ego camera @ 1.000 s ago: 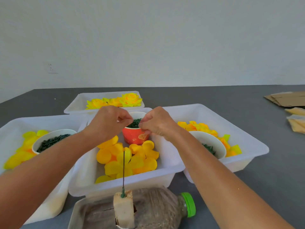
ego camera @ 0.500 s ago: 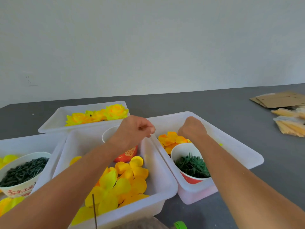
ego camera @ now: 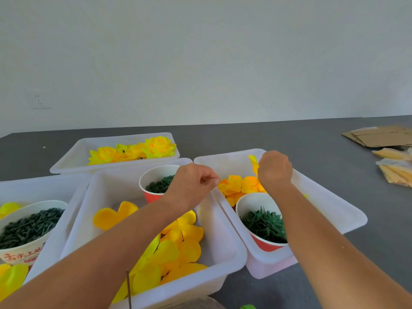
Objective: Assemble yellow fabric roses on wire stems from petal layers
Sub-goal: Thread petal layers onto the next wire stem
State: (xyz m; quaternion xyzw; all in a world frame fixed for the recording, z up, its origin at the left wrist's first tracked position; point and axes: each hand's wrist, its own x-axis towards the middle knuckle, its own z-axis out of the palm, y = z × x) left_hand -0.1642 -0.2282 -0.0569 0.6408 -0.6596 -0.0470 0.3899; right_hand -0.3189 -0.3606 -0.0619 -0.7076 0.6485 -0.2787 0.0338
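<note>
The wire stem [ego camera: 128, 286] stands bare at the near edge, just before the middle tray [ego camera: 231, 253] of loose yellow petals. The left hand [ego camera: 192, 185] pinches something too small to tell. The right hand [ego camera: 274, 169] lifts a petal layer [ego camera: 253, 163] from the right tray [ego camera: 347, 214]. This looks like picking parts; next, the layer needs threading onto the stem.

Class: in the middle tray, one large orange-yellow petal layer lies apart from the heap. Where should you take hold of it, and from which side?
Probably pinch a free lobe edge of the petal layer, coming from above. It lies flat on the bare floor of the middle tray, clear of the heap, so its thin edges offer the only purchase.
</note>
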